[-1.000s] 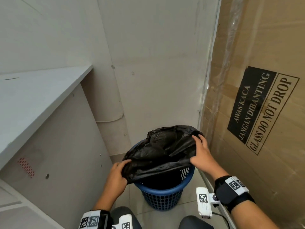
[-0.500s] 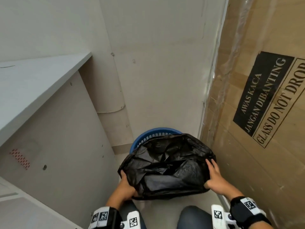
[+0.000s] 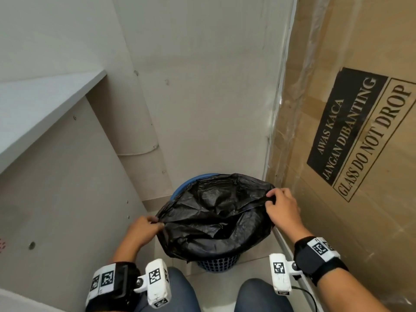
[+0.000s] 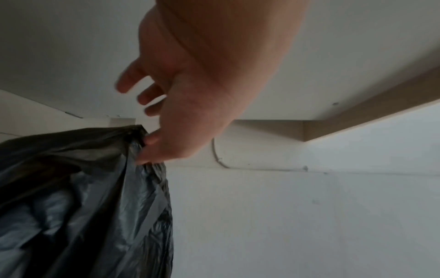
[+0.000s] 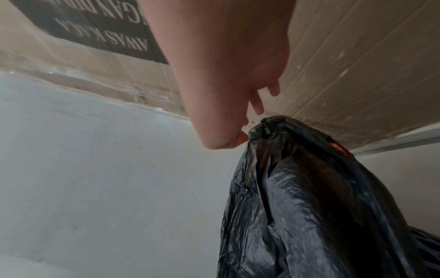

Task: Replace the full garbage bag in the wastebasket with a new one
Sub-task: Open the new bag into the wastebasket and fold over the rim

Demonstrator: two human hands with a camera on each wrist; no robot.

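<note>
A black garbage bag (image 3: pixel 216 219) sits in a blue mesh wastebasket (image 3: pixel 217 264) on the floor, its top lifted above the rim. My left hand (image 3: pixel 144 230) pinches the bag's left edge between thumb and finger, shown close up as the left hand (image 4: pixel 152 144) on the bag (image 4: pixel 78 197) in the left wrist view. My right hand (image 3: pixel 279 203) pinches the bag's right edge, and the right wrist view shows the right hand (image 5: pixel 238 135) at a bunched corner of the bag (image 5: pixel 309 197). The bag's contents are hidden.
A grey cabinet side (image 3: pixel 56 199) stands close on the left under a white counter (image 3: pixel 33 104). A large cardboard box (image 3: pixel 349 131) marked "glass do not drop" stands tight on the right. A wall (image 3: pixel 202 86) lies behind the basket. My knees (image 3: pixel 258 296) are near the basket.
Both hands moved up from the bag's lower sides to its top edge and now pinch it, stretching the opening sideways above the basket rim.
</note>
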